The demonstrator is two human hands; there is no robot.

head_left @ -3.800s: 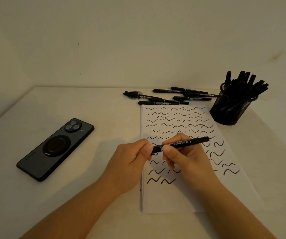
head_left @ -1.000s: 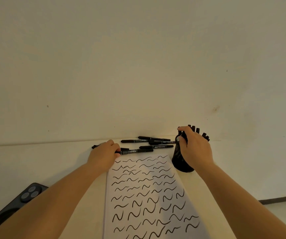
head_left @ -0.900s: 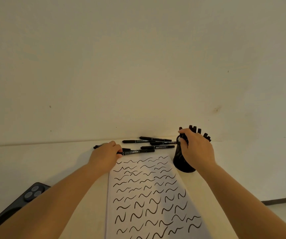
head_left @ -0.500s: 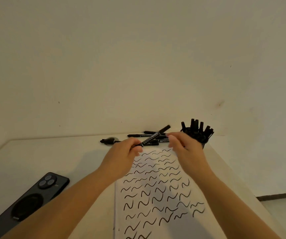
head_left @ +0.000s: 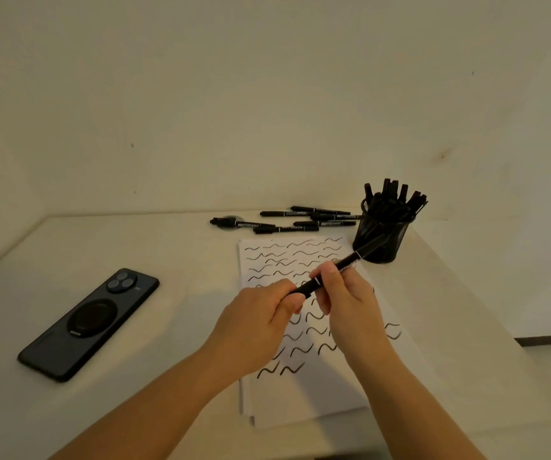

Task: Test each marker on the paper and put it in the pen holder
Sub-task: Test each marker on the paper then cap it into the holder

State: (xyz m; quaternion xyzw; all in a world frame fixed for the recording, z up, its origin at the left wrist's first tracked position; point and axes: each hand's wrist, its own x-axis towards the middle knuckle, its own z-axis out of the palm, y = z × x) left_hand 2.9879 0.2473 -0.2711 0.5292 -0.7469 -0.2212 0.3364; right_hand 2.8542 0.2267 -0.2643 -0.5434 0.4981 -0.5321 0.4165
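From the head camera, both hands are meeting over the middle of the paper, sharing one black marker between them. The left hand is closing its grip around the marker's near end, thumb and fingers pressed together on it, while the right hand is pinching the barrel a little farther along, its fingertips wrapping over the top. The marker is slanting up and away to the right, its far end pointing toward the pen holder and overlapping it in this view; whether the cap is on or coming off, I cannot tell. The paper is lying flat on the desk, covered in rows of black wavy strokes, with the lower part still blank. The mesh pen holder is standing just past the paper's far right corner, bristling with upright black markers. A loose cluster of markers is lying on the desk beyond the paper's far edge, just left of the holder. A dark phone is resting face down well to the left, apart from everything else. A plain wall is filling the background.
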